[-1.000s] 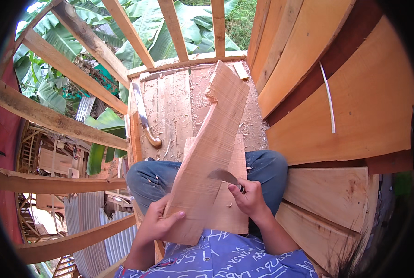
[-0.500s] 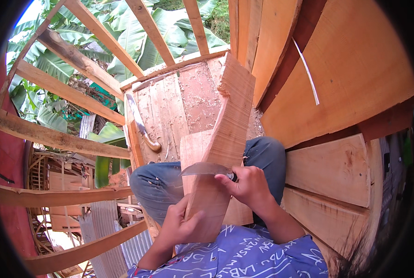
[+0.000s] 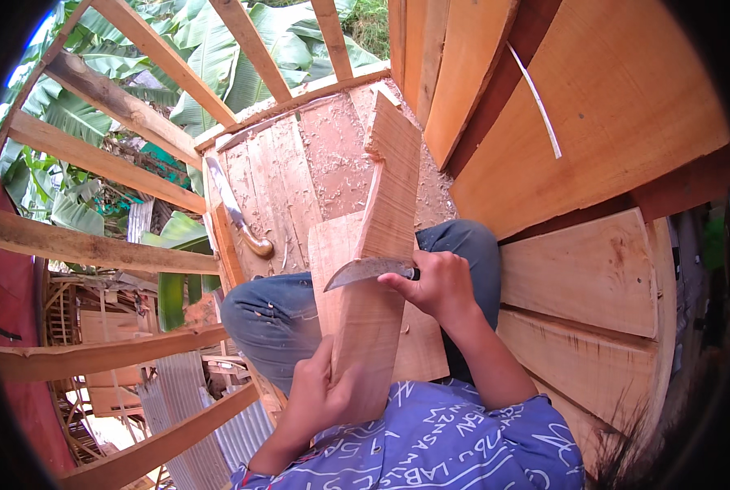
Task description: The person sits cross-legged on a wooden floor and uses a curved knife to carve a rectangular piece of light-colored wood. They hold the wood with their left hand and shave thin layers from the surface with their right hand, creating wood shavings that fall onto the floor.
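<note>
A long, thick piece of wood (image 3: 393, 184) with a notch near its far end leans away from me, its near end against my shirt. My left hand (image 3: 320, 390) is closed around its left edge near that end. In my right hand (image 3: 442, 284) is a knife (image 3: 366, 271) with a curved blade and dark handle, gripped from the right. The blade lies across the wood at about mid-length, its tip pointing left. Beneath the piece, a flat board (image 3: 328, 241) rests between my legs.
A second, longer knife (image 3: 236, 208) with a brown handle lies on the plank floor (image 3: 291, 184) among wood shavings. Wooden railing slats (image 3: 103, 245) stand at the left, with banana leaves beyond. Wooden panels (image 3: 593, 106) line the right side. My bent knees (image 3: 268, 314) flank the work.
The view has shifted slightly. The wood's far end has come a little closer to me, and the blade has turned so its tip slants more toward me. Both hands keep their grips.
</note>
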The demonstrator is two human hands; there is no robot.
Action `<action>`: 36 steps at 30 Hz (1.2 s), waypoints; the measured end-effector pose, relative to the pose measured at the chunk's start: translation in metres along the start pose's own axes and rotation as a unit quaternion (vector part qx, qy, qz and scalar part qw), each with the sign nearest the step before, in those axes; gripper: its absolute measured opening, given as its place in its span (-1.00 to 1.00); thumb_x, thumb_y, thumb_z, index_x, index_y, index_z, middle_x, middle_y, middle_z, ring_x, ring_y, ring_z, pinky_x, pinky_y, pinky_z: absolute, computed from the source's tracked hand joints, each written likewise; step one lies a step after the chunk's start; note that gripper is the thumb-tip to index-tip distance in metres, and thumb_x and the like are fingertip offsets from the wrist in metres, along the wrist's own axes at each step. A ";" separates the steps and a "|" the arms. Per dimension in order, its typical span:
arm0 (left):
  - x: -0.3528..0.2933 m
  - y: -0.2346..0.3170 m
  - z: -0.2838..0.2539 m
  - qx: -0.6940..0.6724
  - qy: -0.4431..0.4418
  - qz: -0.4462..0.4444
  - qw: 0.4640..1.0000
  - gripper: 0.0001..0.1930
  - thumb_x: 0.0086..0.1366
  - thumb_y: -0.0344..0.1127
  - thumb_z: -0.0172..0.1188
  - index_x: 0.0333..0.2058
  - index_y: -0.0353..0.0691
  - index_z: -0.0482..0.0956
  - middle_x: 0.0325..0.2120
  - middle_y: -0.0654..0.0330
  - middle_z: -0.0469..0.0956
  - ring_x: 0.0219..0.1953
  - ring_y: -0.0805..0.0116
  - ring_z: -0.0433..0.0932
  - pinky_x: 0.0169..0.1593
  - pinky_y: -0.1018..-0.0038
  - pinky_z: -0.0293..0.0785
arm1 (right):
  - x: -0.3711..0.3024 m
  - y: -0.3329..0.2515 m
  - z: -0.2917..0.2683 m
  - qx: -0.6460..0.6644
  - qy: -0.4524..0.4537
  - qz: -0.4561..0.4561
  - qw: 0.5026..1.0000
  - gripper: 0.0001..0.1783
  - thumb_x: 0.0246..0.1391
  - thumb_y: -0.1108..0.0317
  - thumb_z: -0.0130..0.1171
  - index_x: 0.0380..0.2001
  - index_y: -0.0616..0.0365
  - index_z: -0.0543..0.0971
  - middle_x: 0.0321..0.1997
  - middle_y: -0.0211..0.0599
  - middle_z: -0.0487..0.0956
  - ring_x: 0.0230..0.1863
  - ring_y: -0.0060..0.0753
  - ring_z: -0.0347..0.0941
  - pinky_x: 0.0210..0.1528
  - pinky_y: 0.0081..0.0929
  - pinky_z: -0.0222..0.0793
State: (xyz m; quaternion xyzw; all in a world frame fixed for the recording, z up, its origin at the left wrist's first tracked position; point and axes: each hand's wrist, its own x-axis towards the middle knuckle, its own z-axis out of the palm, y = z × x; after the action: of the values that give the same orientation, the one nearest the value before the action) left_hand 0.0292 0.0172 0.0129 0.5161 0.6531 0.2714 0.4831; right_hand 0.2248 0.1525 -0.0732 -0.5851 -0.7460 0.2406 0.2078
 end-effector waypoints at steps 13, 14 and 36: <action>-0.007 0.002 -0.010 -0.003 0.039 0.022 0.999 -0.66 0.19 -0.44 0.18 -0.06 -0.41 0.44 -0.46 -0.22 0.59 -0.32 -0.09 0.69 -0.31 0.32 0.53 | -0.026 -0.020 -0.030 0.090 -0.026 0.040 0.995 -0.27 0.01 -0.38 0.20 -0.61 0.20 0.63 -0.72 -0.04 0.50 -0.56 0.07 0.55 -0.49 -0.16 0.44; -0.006 0.003 -0.011 0.007 0.033 0.018 0.999 -0.66 0.19 -0.43 0.18 -0.06 -0.41 0.43 -0.47 -0.21 0.59 -0.33 -0.08 0.69 -0.32 0.32 0.53 | -0.029 -0.028 -0.027 0.069 -0.050 0.020 0.996 -0.21 -0.03 -0.44 0.18 -0.63 0.22 0.62 -0.72 -0.03 0.50 -0.56 0.05 0.56 -0.50 -0.17 0.45; -0.013 0.001 -0.004 0.073 0.033 0.008 0.997 -0.67 0.23 -0.42 0.15 -0.06 -0.41 0.37 -0.52 -0.33 0.53 -0.38 -0.33 0.58 -0.38 0.12 0.49 | 0.015 -0.001 0.017 0.012 0.005 -0.028 1.000 0.00 -0.27 -0.69 0.08 -0.79 0.25 0.45 -0.76 -0.02 0.43 -0.63 0.00 0.51 -0.55 -0.20 0.40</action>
State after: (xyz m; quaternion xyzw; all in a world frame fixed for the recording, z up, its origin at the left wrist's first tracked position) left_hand 0.0257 0.0055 0.0197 0.5460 0.6829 0.2438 0.4197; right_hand 0.2103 0.1654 -0.0855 -0.5627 -0.7582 0.2406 0.2250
